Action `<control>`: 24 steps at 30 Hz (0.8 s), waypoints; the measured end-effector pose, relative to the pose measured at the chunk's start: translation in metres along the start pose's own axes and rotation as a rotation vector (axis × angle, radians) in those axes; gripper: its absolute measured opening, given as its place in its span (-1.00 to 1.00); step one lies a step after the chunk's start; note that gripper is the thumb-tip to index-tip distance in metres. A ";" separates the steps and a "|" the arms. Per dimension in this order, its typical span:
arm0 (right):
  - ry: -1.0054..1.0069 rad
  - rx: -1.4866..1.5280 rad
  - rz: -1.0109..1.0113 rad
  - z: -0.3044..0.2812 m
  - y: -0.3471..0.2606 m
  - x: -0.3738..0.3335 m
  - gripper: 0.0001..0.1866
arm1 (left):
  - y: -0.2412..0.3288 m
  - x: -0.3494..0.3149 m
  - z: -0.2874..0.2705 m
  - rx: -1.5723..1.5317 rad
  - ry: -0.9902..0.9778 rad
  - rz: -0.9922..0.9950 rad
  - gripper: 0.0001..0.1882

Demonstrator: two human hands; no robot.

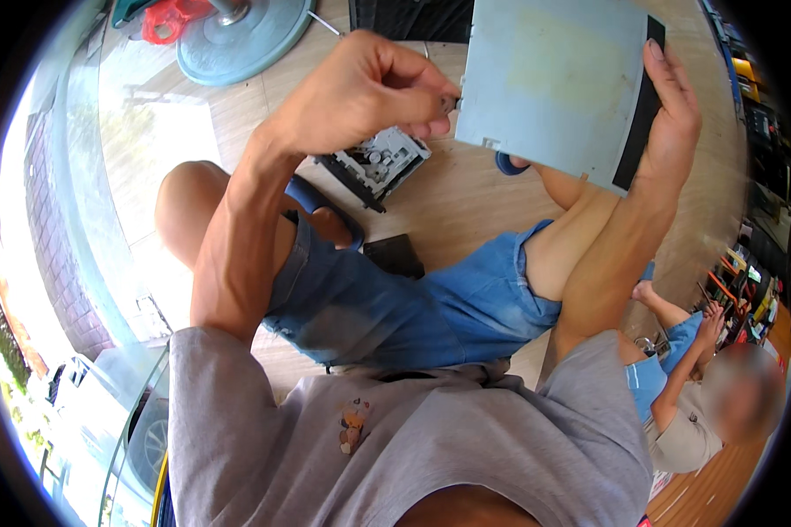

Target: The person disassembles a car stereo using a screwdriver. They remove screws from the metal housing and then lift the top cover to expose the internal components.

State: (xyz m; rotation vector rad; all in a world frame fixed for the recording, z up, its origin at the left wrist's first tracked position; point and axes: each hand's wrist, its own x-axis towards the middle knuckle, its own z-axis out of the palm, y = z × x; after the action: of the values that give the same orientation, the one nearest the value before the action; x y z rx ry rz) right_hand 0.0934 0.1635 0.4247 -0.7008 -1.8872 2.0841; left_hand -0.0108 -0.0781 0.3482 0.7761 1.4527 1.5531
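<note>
A flat light grey metal panel (549,88) with a black strip along its right side is held up in front of me. My right hand (672,119) grips that black edge, thumb on the near face. At the panel's left edge, my left hand (378,97) is closed in a pinch. A small dark bit shows at its fingertips, too small to name. Below on the floor, partly behind my left hand, lies an opened disc-drive-like mechanism (382,162) with a black front and pale metal inside.
Between my feet sits a small black box-like object (394,255). A black ribbed case (413,19) stands at the far side, beside a round pale-blue base (242,44) with a red bag (171,19). At right, another person (685,395) sits near cluttered tools (747,290). Glass is on the left.
</note>
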 end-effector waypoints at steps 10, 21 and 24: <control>0.004 0.021 0.038 0.011 0.002 -0.008 -0.54 | 0.000 -0.004 -0.007 -0.151 0.057 -0.121 -0.80; 0.030 0.033 0.059 0.017 0.000 -0.008 -0.52 | 0.007 0.000 -0.004 -0.219 0.018 -0.063 -0.79; 0.023 0.029 0.071 0.018 0.002 -0.007 -0.52 | 0.005 0.005 -0.002 -0.218 0.038 -0.055 -0.76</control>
State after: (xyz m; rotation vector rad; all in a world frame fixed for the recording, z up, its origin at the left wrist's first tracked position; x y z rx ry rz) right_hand 0.0910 0.1446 0.4252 -0.7923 -1.8416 2.1326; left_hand -0.0150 -0.0744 0.3521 0.5764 1.2936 1.6591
